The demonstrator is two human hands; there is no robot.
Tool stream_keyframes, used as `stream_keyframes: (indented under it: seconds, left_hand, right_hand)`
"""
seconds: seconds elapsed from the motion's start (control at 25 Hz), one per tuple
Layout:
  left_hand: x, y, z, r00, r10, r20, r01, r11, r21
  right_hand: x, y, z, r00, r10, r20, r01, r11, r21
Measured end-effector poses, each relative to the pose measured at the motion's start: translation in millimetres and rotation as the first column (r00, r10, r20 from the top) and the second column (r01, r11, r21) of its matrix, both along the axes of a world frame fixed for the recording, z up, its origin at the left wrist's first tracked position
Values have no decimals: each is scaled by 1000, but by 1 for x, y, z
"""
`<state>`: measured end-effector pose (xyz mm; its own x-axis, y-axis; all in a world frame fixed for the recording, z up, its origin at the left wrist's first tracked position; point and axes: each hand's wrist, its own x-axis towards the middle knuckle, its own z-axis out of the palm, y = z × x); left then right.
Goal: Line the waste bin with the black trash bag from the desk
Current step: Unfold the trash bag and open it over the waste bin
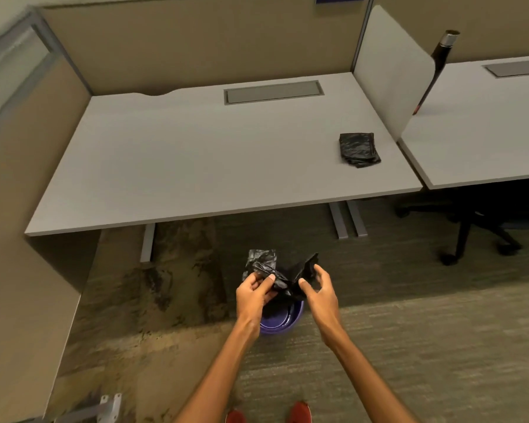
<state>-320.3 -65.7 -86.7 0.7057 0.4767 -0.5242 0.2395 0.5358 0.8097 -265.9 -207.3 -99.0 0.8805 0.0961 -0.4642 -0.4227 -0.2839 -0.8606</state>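
Observation:
A crumpled black trash bag (280,271) hangs partly unfolded between my hands, just above a purple waste bin (283,323) on the carpet. My left hand (254,293) pinches the bag's left part with thumb and fingers. My right hand (318,290) grips the bag's right flap, fingers spread. Most of the bin is hidden behind my hands and the bag; only its near rim shows. A second folded black bag (359,149) lies on the grey desk (196,154) near its right end.
The desk stands in front of me with beige partitions (19,178) at the back and left, and a white divider (391,71) on the right. A black office chair base (474,230) sits under the neighbouring desk. My red shoes (298,412) are on the carpet.

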Motion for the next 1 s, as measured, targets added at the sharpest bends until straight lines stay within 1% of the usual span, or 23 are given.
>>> stream_keyframes:
  seconds: [0.08, 0.12, 0.2, 0.28, 0.36, 0.44, 0.52, 0.56, 0.6, 0.64, 0.68, 0.72, 0.76, 0.84, 0.92, 0.96, 1.0]
  left_hand:
    - [0, -4, -19, 1000, 25, -7, -25, 999, -21]
    - [0, -6, -29, 999, 33, -12, -34, 999, -27]
    - [-2, -10, -50, 998, 50, -23, -51, 998, -40]
    - [-4, -12, -69, 995, 91, -34, -93, 994, -61]
    - [-5, -12, -88, 989, 145, -40, -148, 984, -100]
    - [-6, -11, -108, 980, 189, -61, -197, 967, -159]
    - [-7, -9, -126, 975, 203, -87, -217, 954, -207]
    - [-8, -8, -135, 976, 195, -94, -211, 954, -215]
    - [-10, -7, -145, 979, 182, -93, -198, 956, -215]
    - [-12, -5, -154, 982, 166, -89, -181, 961, -209]
    - [-14, -3, -163, 986, 145, -86, -160, 966, -202]
    - [-16, -1, -172, 989, 120, -87, -135, 971, -197]
    - [-18, 2, -180, 992, 92, -90, -108, 975, -195]
    - [-22, 7, -194, 994, 33, -103, -53, 979, -198]
    - [-25, 11, -204, 994, -28, -108, 7, 980, -198]
    - [-26, 12, -208, 993, -50, -105, 29, 981, -191]
    - [-26, 14, -211, 993, -55, -102, 35, 983, -181]
  right_hand:
    - [5, 1, -23, 988, -44, -145, 66, 986, 152]
    - [9, 3, -34, 975, -89, -203, 128, 973, 190]
    - [16, 6, -56, 940, -173, -293, 247, 939, 241]
    - [20, 7, -77, 922, -201, -331, 288, 927, 239]
    - [16, 4, -95, 931, -178, -320, 246, 951, 187]
    - [7, -1, -112, 952, -120, -282, 152, 984, 94]
    - [-5, -4, -121, 981, -50, -187, 42, 998, -47]
    - [-11, -5, -125, 995, -5, -100, -10, 989, -144]
    - [-16, -4, -131, 997, 69, 19, -61, 964, -258]
    - [-20, -3, -136, 973, 185, 141, -120, 918, -379]
    - [-23, 0, -141, 917, 323, 233, -176, 854, -490]
    - [-24, 3, -147, 852, 446, 274, -229, 788, -572]
    - [-23, 9, -151, 800, 538, 267, -287, 733, -616]
    - [-20, 21, -163, 755, 628, 191, -401, 672, -623]
    - [-17, 31, -175, 743, 654, 141, -461, 653, -601]
    - [-16, 34, -180, 752, 645, 141, -463, 667, -584]
    - [-16, 38, -185, 786, 601, 147, -441, 711, -547]
